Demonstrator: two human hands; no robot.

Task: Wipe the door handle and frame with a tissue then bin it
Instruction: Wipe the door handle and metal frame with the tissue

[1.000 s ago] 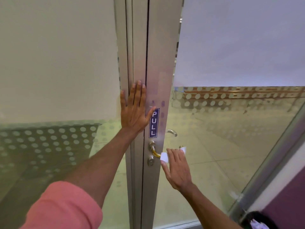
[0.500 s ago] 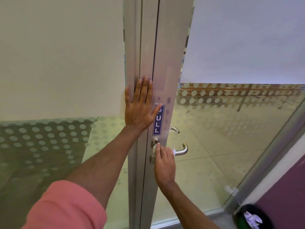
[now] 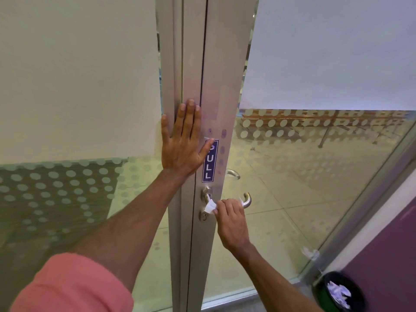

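A silver lever door handle (image 3: 247, 200) sticks out from the grey metal door frame (image 3: 219, 64), below a blue PULL sticker (image 3: 210, 162). My right hand (image 3: 231, 219) is wrapped over the middle of the lever and holds a white tissue (image 3: 210, 207) against it; a corner of the tissue shows at the hand's left. My left hand (image 3: 183, 140) lies flat with fingers spread on the frame, just left of the sticker. A keyhole (image 3: 203, 216) sits below the handle's base.
A black bin (image 3: 337, 293) with crumpled white paper inside stands on the floor at the lower right, beside a purple wall (image 3: 387, 255). Frosted, dotted glass panels (image 3: 315, 154) flank the frame on both sides. A scrap of paper (image 3: 309, 252) lies by the glass's bottom rail.
My right hand with the tissue slid along the lever, to its base near the frame and then back out toward the middle. The left hand stayed pressed on the frame.
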